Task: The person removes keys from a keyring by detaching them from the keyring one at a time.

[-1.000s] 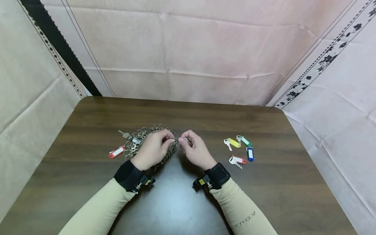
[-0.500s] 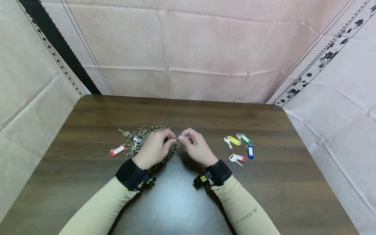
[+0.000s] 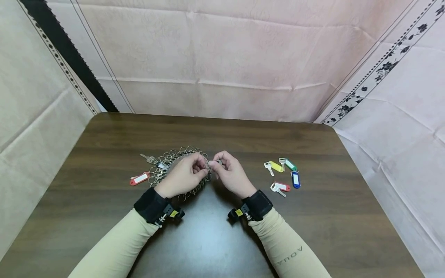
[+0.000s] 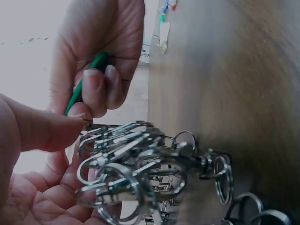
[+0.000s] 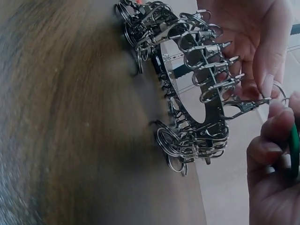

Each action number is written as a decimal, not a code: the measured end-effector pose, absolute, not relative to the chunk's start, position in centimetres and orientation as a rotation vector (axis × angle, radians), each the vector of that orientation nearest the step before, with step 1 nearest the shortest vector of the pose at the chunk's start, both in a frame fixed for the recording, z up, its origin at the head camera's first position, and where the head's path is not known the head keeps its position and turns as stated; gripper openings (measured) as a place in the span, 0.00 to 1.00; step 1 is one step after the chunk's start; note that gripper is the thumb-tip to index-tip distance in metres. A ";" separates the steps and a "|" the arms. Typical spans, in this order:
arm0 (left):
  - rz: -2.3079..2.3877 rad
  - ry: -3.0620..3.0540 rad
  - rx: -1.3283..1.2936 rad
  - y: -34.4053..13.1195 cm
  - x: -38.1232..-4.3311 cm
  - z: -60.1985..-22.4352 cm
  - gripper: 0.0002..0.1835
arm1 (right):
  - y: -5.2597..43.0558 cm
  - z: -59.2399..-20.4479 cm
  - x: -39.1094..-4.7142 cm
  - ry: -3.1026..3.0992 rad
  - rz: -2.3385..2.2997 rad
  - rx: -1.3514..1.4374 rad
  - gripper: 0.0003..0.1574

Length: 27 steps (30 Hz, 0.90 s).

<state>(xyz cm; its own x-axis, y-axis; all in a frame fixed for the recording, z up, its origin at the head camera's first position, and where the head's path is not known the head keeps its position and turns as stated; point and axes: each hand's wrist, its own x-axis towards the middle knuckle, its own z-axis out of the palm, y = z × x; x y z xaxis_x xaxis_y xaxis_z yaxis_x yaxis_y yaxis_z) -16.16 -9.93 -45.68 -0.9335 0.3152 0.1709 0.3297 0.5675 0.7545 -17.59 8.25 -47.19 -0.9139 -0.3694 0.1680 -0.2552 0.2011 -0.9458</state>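
A metal hoop carries many small snap hooks and split rings. My left hand is over its near right side, hiding much of it in the head view. In the right wrist view the left thumb and finger are at one snap hook, which sticks out from the hoop. Close by, my right hand holds a green key tag. The right fingertips meet a thin split ring at the hook's tip. Whether ring and hook are linked is too small to tell.
On the right of the table lie yellow, green, blue and red key tags with keys. A red tag and a key lie at the hoop's left edge.
My left thumb has dropped away from the forefinger a little, widening the gap between them. The right fingertips have shifted slightly left towards the hoop. The tags on the table stay put.
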 end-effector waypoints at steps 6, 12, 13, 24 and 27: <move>-1.408 -2.737 -0.458 -10.0 -16.2 -45.3 0.03 | 8.3 -46.9 -17.5 2.344 -1.794 -0.706 0.08; -1.258 -2.717 -0.385 -9.8 -16.3 -45.7 0.04 | 7.8 -45.2 -16.4 2.399 -1.750 -0.738 0.06; -1.229 -2.718 -0.385 -9.8 -16.2 -45.6 0.03 | 7.8 -45.3 -16.4 2.400 -1.752 -0.755 0.06; -1.425 -2.601 -0.458 -9.5 -16.3 -45.8 0.02 | 8.1 -48.4 -18.0 2.368 -1.856 -0.731 0.09; -1.503 -2.574 -0.473 -9.4 -16.3 -46.0 0.02 | 8.2 -48.5 -18.1 2.357 -1.879 -0.717 0.09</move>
<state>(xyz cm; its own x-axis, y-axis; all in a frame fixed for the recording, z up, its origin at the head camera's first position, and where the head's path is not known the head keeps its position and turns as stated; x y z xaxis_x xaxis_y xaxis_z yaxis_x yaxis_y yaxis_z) -16.30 -9.43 -46.01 -0.9433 0.2052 0.2608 0.3280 0.4570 0.8268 -18.05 8.15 -48.48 -0.8922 -0.3778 0.2477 -0.3257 0.1579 -0.9322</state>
